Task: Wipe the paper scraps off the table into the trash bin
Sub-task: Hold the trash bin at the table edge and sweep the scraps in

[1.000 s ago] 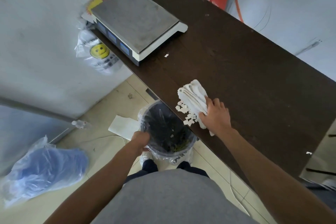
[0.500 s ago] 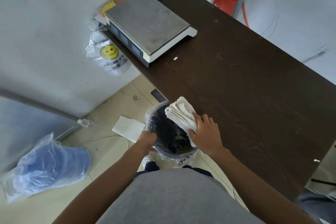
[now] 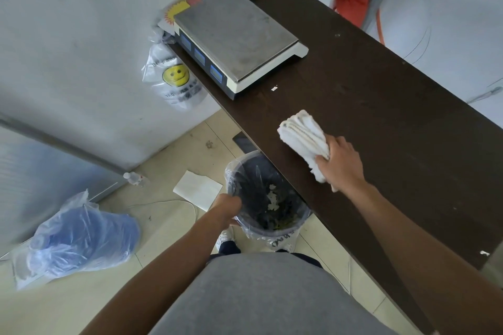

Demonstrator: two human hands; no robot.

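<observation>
Cloth (image 3: 300, 133) back from bin (image 3: 275, 230) onto table (image 3: 394, 117), lengthwise toward scale (image 3: 234, 32) (right fingers (image 3: 339, 144) around it)

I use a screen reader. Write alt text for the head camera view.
A person's right hand holds a folded white cloth over a dark table, while the left hand grips the rim of a lined trash bin holding paper scraps. One scrap lies near a scale.

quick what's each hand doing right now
Left hand: closed, gripping the rim of the trash bin.
Right hand: closed, holding the folded white cloth on the table.
</observation>
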